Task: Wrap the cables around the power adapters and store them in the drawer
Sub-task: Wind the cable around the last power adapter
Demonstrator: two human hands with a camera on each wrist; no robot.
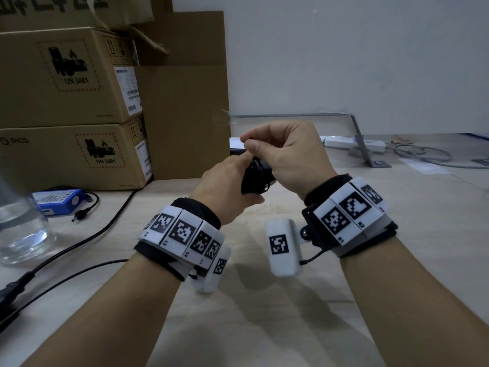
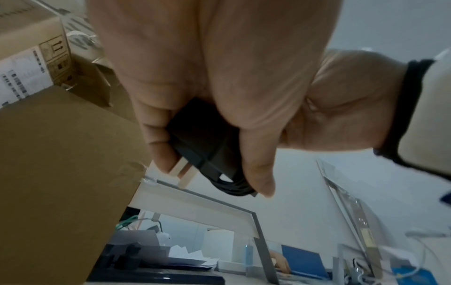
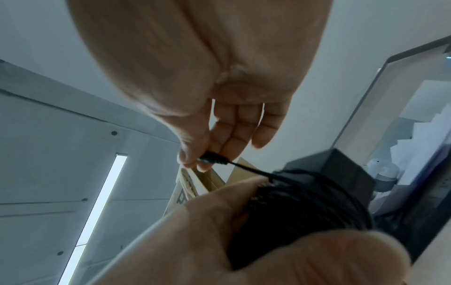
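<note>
My left hand [image 1: 232, 181] grips a black power adapter [image 1: 255, 178] above the middle of the desk. Thin black cable is wound in many turns around its body [image 3: 305, 202]. The left wrist view shows the adapter [image 2: 202, 142] between my thumb and fingers, its two metal prongs [image 2: 182, 173] pointing away. My right hand [image 1: 277, 149] sits just above and pinches the cable's barrel plug [image 3: 212, 160] between thumb and forefinger. A short stretch of cable runs from the plug down to the coil.
Stacked cardboard boxes [image 1: 68, 107] stand at the back left. A blue battery pack [image 1: 57, 201] with a lead, a clear glass [image 1: 21, 229] and black cables [image 1: 79, 242] lie at the left. A metal bracket [image 1: 362, 144], white power strip [image 1: 344, 143] and grey cables lie at the back right.
</note>
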